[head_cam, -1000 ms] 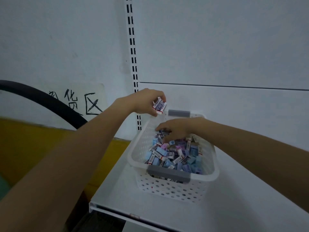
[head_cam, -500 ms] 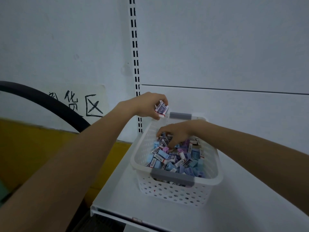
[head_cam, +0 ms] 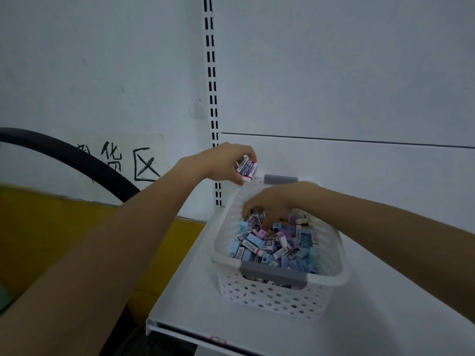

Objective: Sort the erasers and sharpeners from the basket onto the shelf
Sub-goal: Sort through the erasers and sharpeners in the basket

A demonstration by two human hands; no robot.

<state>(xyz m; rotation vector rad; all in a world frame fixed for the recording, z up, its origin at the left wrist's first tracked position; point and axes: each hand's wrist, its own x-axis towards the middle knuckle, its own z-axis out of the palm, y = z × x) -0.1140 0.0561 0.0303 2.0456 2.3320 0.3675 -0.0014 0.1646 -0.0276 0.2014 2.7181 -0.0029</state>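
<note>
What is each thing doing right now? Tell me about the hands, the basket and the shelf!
Left hand: raised over the basket's far left corner, gripping a few white erasers.
Right hand: inside the basket, fingers down among the erasers.
Basket: upright on the shelf, holding many pieces.
Shelf: no sorted pieces visible.

Pale wall (head_cam: 102,60) with slotted upright (head_cam: 211,73); handwritten paper sign (head_cam: 128,160); dim light.

The basket (head_cam: 331,265) is white, its walls dotted with round holes, with grey handles (head_cam: 273,274); inside lies a jumble of pale blue, lilac and pink pieces (head_cam: 303,260) among white erasers with dark barcode-like print (head_cam: 254,246). The shelf (head_cam: 195,299) is plain white. The wall sign (head_cam: 123,160) carries black brush characters above a yellow band (head_cam: 51,227).
</note>
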